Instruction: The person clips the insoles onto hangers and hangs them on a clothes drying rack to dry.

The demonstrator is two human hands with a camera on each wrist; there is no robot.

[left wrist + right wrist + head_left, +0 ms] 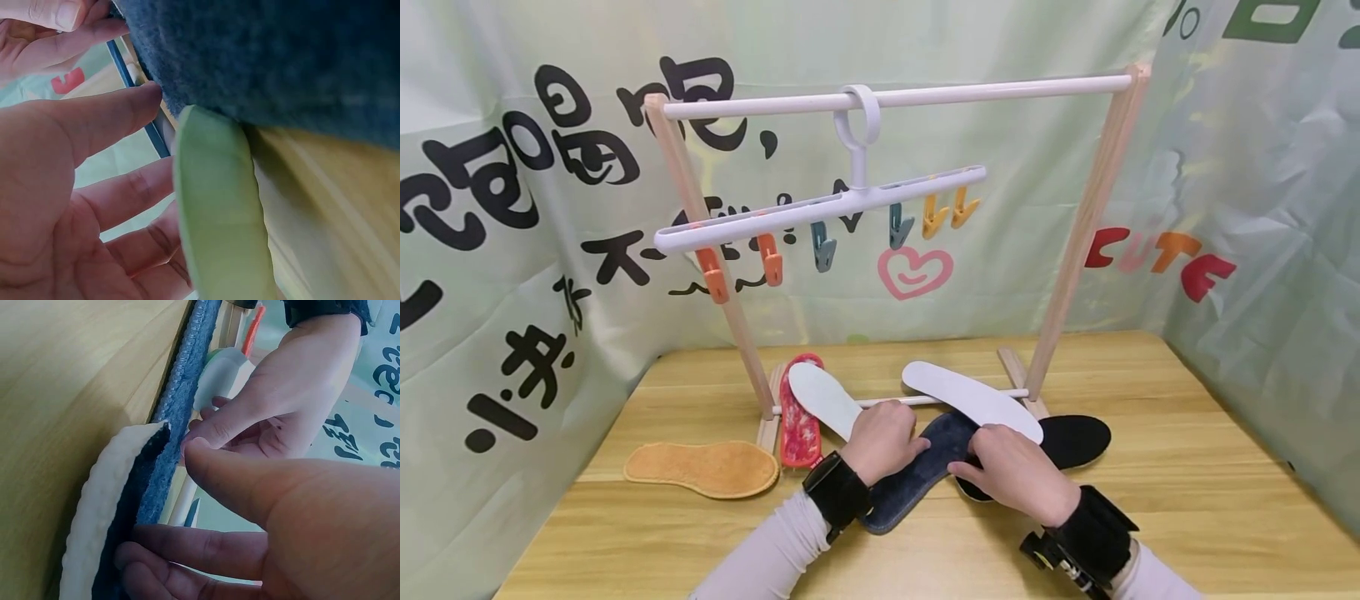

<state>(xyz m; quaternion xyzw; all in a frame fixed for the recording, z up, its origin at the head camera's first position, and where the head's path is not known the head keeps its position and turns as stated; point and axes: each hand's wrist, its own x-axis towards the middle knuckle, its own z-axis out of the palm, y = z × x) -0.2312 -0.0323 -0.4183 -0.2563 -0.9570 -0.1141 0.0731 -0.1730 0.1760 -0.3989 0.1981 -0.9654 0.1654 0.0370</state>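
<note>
A dark blue fuzzy insole (pixel 917 479) lies slanting on the wooden table between my hands. My left hand (pixel 883 442) is over its left side, the thumb extended at the insole's edge. Beside those fingers is a pale grey-green insole (pixel 219 200), its far end pointing up to the left. My right hand (pixel 1018 471) is at the blue insole's upper right, over a black insole (pixel 1075 440) whose middle it hides. In the right wrist view, loosely bent fingers touch the black face of this pale-bottomed insole, and my right thumb reaches toward my left hand.
A white insole (pixel 973 396) lies beyond my right hand. Leftward are a red patterned insole (pixel 800 429) and an orange-tan one (pixel 707 469). Behind stands a wooden frame (pixel 1075 242) with a white hanger (pixel 820 208) carrying several coloured clips (pixel 822 247).
</note>
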